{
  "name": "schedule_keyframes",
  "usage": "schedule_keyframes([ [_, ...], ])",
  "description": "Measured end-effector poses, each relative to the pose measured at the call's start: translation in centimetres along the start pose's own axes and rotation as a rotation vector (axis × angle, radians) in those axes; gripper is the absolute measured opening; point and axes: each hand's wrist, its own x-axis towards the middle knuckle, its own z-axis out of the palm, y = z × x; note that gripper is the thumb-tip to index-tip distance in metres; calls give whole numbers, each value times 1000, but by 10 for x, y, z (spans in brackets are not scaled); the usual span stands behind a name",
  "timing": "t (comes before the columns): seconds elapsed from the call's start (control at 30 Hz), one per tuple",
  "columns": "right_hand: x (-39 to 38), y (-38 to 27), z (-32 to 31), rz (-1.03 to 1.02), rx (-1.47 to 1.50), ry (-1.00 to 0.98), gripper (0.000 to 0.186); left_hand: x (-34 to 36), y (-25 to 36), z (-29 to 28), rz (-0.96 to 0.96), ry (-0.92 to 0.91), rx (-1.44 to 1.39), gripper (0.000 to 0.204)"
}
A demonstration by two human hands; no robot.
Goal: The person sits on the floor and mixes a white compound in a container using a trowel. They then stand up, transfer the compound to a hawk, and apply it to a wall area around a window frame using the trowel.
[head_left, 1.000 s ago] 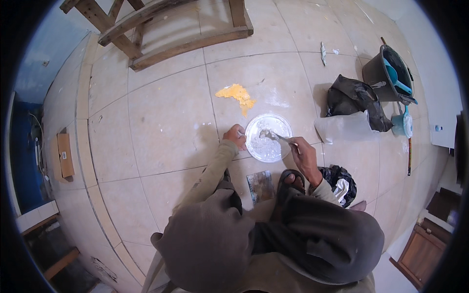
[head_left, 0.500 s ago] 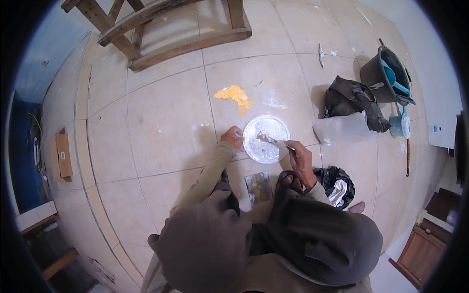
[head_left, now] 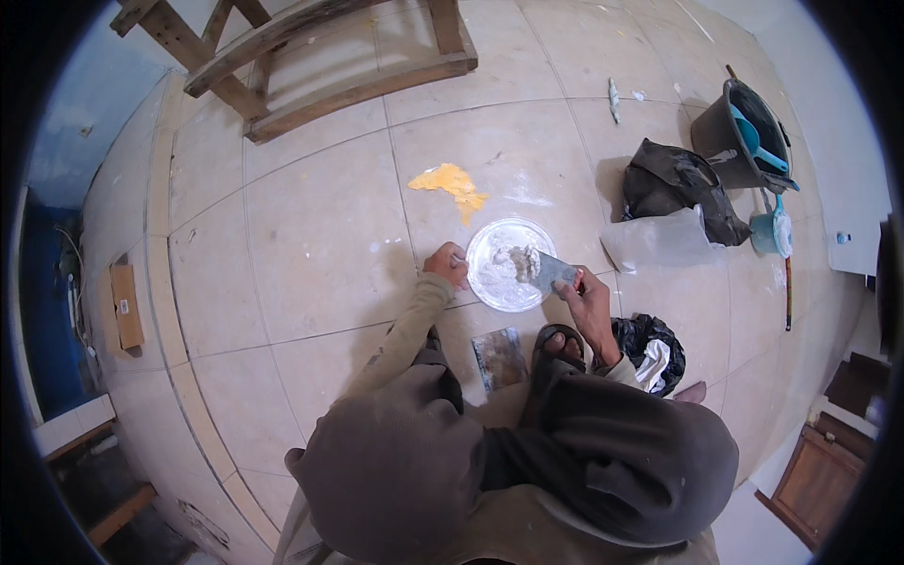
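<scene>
A round, shallow, whitish tray [head_left: 513, 309] lies flat near the middle of the scene, its inside smeared with white. A scraper [head_left: 554, 273] with a broad, flat grey blade reaches over the tray's right side, blade pointing left and slightly far. Lumpy greyish-white paste [head_left: 524, 260] gathers at the blade's left end, above the tray's middle.

The right grip [head_left: 589, 304] has turned the scraper [head_left: 554, 272], showing more of its broad face.
</scene>
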Motion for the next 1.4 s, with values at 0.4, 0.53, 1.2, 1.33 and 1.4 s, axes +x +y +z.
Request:
schedule_keyframes([
  [0.4,0,17,10,109,-263,46,42,4,5,-8,58,4,-1,23],
  [0.53,-17,-5,-6,48,-624,265,41,-5,3,-15,63,76,-12,24],
  [1.2,8,-16,-104,-165,174,684,25,-91,43,1,630,116,37,45],
  [1.33,-22,-40,-114,-161,145,648,23,-116,88,-7,766,-363,267,55],
  [1.4,-35,-77,-116,-140,170,574,24,-134,124,-31,788,-549,461,58],
])
